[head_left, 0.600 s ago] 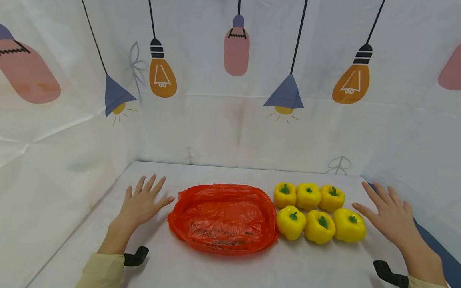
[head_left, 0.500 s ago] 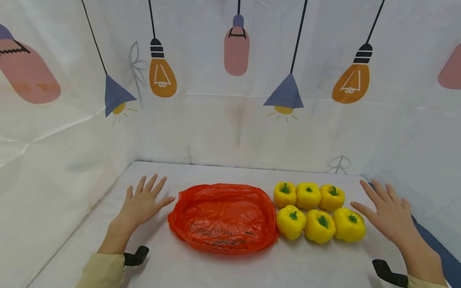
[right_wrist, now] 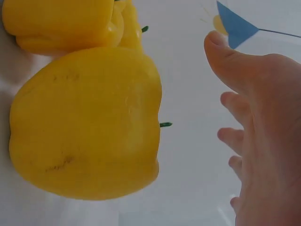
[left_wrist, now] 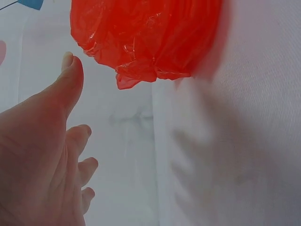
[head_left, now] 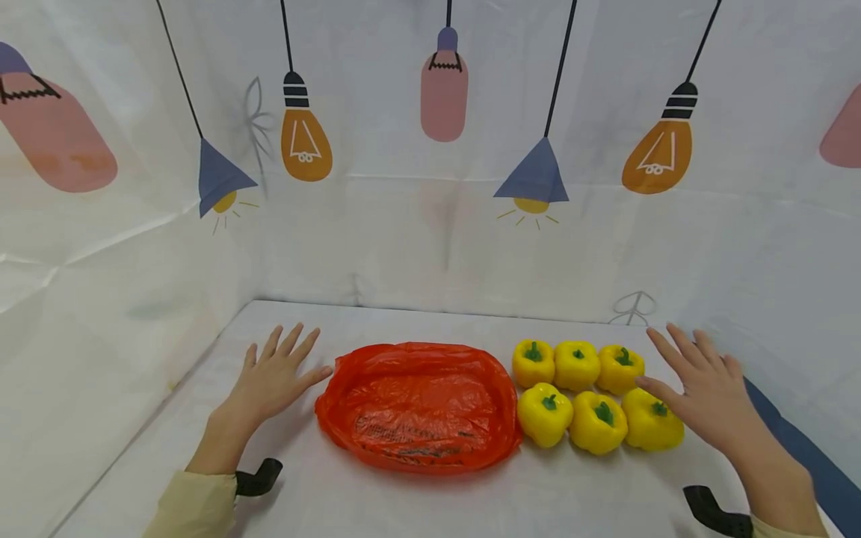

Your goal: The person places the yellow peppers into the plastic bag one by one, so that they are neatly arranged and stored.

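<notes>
A red plastic bag (head_left: 430,411) is spread in an oval, hollow shape on the white table, its rim raised around a sunken middle. To its right, several yellow bell peppers (head_left: 597,423) with green stems stand in two rows. My left hand (head_left: 270,381) hovers left of the bag with fingers spread, its thumb close to the bag's edge. My right hand (head_left: 706,392) is spread above the right end of the peppers, its thumb overlapping the nearest one in the head view. In the right wrist view, that large pepper (right_wrist: 84,127) is apart from the fingers. Both hands hold nothing.
A white cloth wall (head_left: 403,254) printed with hanging lamps rises behind the table (head_left: 377,501) and along its sides. Black wrist mounts (head_left: 258,478) stick out from both sleeves. Blue material (head_left: 794,448) shows past the table's right edge.
My right hand has moved left, closer over the rightmost peppers. My left hand has shifted very slightly right. The bag and peppers have stayed in place.
</notes>
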Motion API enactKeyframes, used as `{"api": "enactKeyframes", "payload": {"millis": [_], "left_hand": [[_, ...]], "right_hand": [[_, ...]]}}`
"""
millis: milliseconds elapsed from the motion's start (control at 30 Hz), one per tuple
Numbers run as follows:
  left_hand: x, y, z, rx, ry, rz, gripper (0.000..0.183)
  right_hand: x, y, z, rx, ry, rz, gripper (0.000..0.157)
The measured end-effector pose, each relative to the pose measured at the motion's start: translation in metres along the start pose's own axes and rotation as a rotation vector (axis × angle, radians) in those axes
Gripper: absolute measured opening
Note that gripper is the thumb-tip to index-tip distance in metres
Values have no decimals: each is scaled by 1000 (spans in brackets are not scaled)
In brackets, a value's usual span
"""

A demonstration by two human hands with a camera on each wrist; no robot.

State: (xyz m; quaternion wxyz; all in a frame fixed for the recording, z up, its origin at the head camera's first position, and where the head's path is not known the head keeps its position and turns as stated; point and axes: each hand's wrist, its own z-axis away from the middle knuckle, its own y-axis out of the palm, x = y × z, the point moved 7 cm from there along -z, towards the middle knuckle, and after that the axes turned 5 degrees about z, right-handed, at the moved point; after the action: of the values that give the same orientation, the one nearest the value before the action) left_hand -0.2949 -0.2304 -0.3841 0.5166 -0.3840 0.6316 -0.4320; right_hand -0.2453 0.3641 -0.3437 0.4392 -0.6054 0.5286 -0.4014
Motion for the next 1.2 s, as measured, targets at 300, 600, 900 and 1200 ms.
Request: {"api": "enactKeyframes", "payload": {"millis": [300,600,900,1200], "left_hand": [[-5,4,-1,39,31,59,90],[-15,7,0,39,67,66,89],[-29,11,5,120,99,166,87],[-44,17,8,198,150,197,85]], "right_hand": [[31,-2,-4,11,-78,-35,85],[57,4,-4,85,-90,-91,87],[95,2,0,143,-156,-170,91],[122,5,5,156,-229,-235,85]]}}
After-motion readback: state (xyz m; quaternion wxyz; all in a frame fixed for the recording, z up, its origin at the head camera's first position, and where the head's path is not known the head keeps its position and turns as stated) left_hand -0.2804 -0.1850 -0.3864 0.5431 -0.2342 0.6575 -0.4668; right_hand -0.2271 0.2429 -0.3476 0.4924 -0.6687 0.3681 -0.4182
